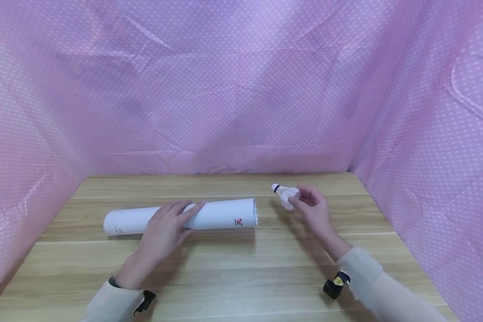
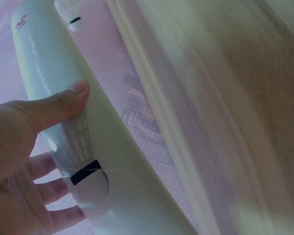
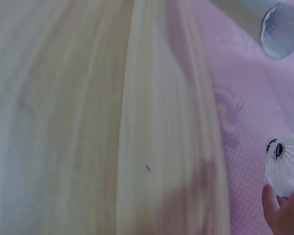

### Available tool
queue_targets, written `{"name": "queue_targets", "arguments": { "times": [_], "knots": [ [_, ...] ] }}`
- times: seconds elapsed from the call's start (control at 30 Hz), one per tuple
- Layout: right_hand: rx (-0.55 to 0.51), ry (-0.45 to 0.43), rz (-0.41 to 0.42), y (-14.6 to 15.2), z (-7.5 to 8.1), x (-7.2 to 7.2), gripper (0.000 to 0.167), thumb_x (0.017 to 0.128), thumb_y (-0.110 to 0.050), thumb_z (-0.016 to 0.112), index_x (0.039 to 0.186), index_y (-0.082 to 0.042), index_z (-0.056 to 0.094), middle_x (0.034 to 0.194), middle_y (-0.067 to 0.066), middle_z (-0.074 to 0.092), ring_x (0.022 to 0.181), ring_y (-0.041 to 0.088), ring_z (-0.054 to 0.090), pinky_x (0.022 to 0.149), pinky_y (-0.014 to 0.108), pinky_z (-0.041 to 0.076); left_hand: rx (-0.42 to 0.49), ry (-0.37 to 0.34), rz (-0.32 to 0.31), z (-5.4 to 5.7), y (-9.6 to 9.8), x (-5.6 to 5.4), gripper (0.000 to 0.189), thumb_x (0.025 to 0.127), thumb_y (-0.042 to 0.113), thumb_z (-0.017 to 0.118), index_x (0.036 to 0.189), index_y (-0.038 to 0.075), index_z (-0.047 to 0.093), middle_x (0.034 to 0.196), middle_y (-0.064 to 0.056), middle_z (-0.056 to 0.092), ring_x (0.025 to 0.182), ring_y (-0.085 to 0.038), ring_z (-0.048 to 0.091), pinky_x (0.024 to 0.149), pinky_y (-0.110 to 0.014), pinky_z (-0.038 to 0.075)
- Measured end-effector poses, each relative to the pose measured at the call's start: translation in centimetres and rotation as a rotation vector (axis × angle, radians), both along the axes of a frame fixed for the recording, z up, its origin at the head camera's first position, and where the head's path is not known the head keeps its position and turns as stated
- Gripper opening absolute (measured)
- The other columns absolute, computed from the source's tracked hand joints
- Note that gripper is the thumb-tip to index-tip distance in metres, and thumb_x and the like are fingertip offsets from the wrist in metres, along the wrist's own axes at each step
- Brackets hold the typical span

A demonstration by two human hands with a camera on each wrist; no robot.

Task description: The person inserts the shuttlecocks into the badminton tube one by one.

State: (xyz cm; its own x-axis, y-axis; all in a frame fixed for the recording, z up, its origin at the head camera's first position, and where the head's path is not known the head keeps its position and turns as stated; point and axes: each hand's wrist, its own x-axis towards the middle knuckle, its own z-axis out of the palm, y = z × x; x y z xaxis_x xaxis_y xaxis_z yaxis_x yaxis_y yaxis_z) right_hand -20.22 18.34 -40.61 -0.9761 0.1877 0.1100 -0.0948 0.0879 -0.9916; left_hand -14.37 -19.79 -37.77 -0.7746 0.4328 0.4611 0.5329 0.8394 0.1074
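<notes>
A long white shuttlecock tube lies sideways across the head view, a small red logo near its right end. My left hand grips it around the middle, with the thumb pressed along its side in the left wrist view. That side carries a printed shuttlecock picture. At the tube's open end, feather tips show inside the rim. To the right of that end, my right hand pinches a white feather shuttlecock by its skirt. The shuttlecock's dark-banded cork points left and up, toward the tube's side.
Beneath both hands is a wood-grain table. Pink dotted cloth hangs behind the table and along both sides. A black wrist camera juts out below the right sleeve, and another dark mount sits at the left cuff.
</notes>
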Motion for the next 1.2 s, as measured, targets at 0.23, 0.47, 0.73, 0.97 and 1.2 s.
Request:
{"name": "queue_targets", "arguments": {
  "times": [0.23,0.47,0.73,0.97,1.2],
  "knots": [
    [-0.035,0.020,0.044,0.5,1.1,2.3,0.046,0.087,0.003,0.074,0.130,0.009,0.058,0.112,0.002,0.068,0.103,0.008,0.065,0.089,0.021,0.056,0.000,-0.029,0.013,0.0,0.0,0.1,0.085,0.072,0.017,0.092,0.147,0.025,0.054,0.132,-0.017,0.060,0.118,-0.041,0.058,0.102,-0.060,0.047],
    [-0.066,0.079,0.136,1.4,1.8,4.8,0.048,0.088,0.005,0.073,0.132,0.012,0.056,0.113,-0.003,0.070,0.107,0.011,0.066,0.090,0.023,0.056,-0.008,-0.033,0.021,-0.1,0.2,0.3,0.085,0.072,0.017,0.092,0.147,0.025,0.054,0.133,-0.016,0.060,0.120,-0.040,0.057,0.103,-0.059,0.046],
    [-0.039,0.147,0.227,1.1,2.1,6.7,0.045,0.087,0.009,0.071,0.128,0.015,0.056,0.115,-0.001,0.071,0.110,0.010,0.065,0.088,0.022,0.057,-0.011,0.010,-0.005,-0.5,0.2,0.6,0.087,0.069,0.014,0.093,0.146,0.024,0.055,0.130,-0.017,0.061,0.117,-0.041,0.058,0.101,-0.058,0.047],
    [-0.020,0.158,0.304,0.5,2.5,7.1,0.045,0.087,0.009,0.071,0.129,0.014,0.057,0.122,0.012,0.068,0.114,0.011,0.063,0.089,0.025,0.057,-0.017,0.017,-0.014,-0.8,0.6,0.8,0.085,0.068,0.015,0.094,0.144,0.023,0.057,0.128,-0.017,0.062,0.116,-0.041,0.058,0.101,-0.059,0.047],
    [-0.017,0.160,0.344,-0.2,2.6,7.1,0.045,0.086,0.009,0.072,0.128,0.014,0.057,0.127,0.027,0.062,0.115,0.012,0.063,0.093,0.028,0.056,-0.014,0.018,-0.014,-0.6,0.9,1.0,0.084,0.068,0.016,0.094,0.143,0.023,0.058,0.128,-0.016,0.062,0.115,-0.041,0.058,0.100,-0.058,0.048]
  ]
}}
